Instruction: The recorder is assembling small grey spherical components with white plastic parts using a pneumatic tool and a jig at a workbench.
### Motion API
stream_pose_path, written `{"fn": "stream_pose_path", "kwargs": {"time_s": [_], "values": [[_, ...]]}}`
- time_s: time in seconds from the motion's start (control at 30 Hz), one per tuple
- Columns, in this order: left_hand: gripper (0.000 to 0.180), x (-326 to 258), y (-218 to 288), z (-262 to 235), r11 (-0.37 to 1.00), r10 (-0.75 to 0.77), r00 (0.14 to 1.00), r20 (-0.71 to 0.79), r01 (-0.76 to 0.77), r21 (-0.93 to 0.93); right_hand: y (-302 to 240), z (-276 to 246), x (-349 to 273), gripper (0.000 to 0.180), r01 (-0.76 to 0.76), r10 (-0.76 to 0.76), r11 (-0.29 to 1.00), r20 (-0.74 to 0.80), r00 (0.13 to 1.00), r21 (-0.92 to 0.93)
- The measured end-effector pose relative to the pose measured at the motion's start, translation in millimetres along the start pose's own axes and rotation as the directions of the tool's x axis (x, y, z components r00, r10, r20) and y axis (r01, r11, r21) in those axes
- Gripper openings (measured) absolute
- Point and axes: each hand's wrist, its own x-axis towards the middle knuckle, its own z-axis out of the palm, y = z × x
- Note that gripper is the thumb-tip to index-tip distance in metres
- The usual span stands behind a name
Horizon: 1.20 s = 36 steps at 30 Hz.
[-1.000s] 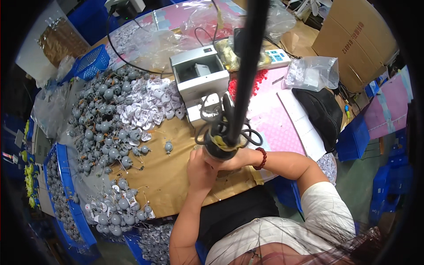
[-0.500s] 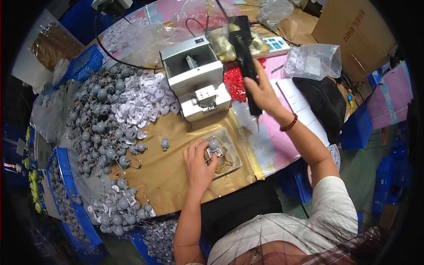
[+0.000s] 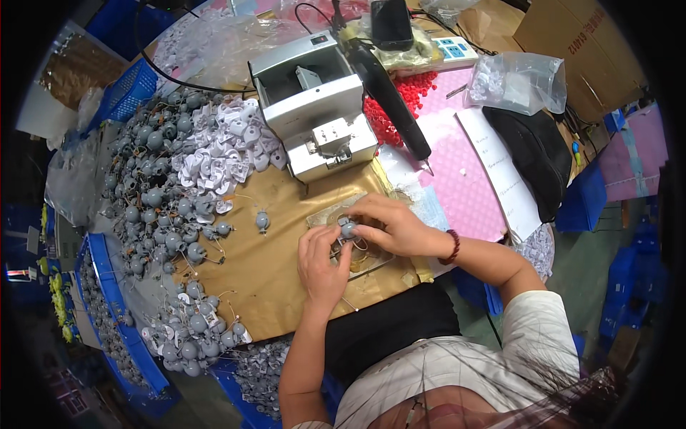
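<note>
A small grey ball-shaped part (image 3: pixel 348 229) with thin wires sits between both hands, above a square plate (image 3: pixel 375 266) on the brown-covered table. My left hand (image 3: pixel 323 268) grips it from the left, thumb and fingers closed around it. From the right, my right hand (image 3: pixel 395 227) closes its fingertips on the same part. Its underside is hidden by the fingers. A black electric screwdriver (image 3: pixel 389 100) hangs free beyond my right hand, bit pointing down. One loose grey ball part (image 3: pixel 262 222) lies on the brown sheet left of the plate.
A silver machine (image 3: pixel 314 118) stands behind the plate. Grey ball parts (image 3: pixel 153 196) and white plastic pieces (image 3: pixel 229 143) are heaped to the left. Small red pieces (image 3: pixel 386 121) lie behind the screwdriver. A black bag (image 3: pixel 525 157) and paper sheet (image 3: pixel 500 175) lie at the right.
My right hand has let go of the screwdriver and come down to the grey ball part. The screwdriver now hangs by itself. My left hand stays at the part.
</note>
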Motion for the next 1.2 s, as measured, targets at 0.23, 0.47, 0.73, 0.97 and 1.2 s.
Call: {"fn": "stream_pose_path", "kwargs": {"time_s": [0.23,0.47,0.73,0.97,1.2], "values": [[0.032,-0.4,-1.1,0.4,0.999,-0.018,1.000,-0.026,0.017,-0.048,7.0,25.7,10.0,0.008,0.074,-0.079,0.997,-0.163,0.983,-0.038],[0.031,-0.4,-1.4,1.6,0.996,-0.012,1.000,-0.022,0.010,-0.089,-1.5,43.5,23.0,0.012,-0.112,0.191,0.948,-0.255,0.948,0.296],[0.025,3.4,6.2,-17.1,0.968,-0.083,0.996,0.013,0.084,-0.235,-2.1,18.0,39.8,0.014,-0.352,0.550,0.363,0.106,0.829,0.863],[0.029,-39.4,-7.7,-81.5,0.710,-0.464,0.870,0.169,0.479,-0.516,-15.4,-12.4,53.3,0.028,-0.413,0.325,0.812,0.269,0.907,0.412],[0.026,-79.6,-10.5,-232.5,0.861,-0.446,0.852,-0.274,0.492,0.127,60.4,-76.7,48.0,0.016,0.314,-0.210,0.240,0.267,0.941,-0.918]]}}
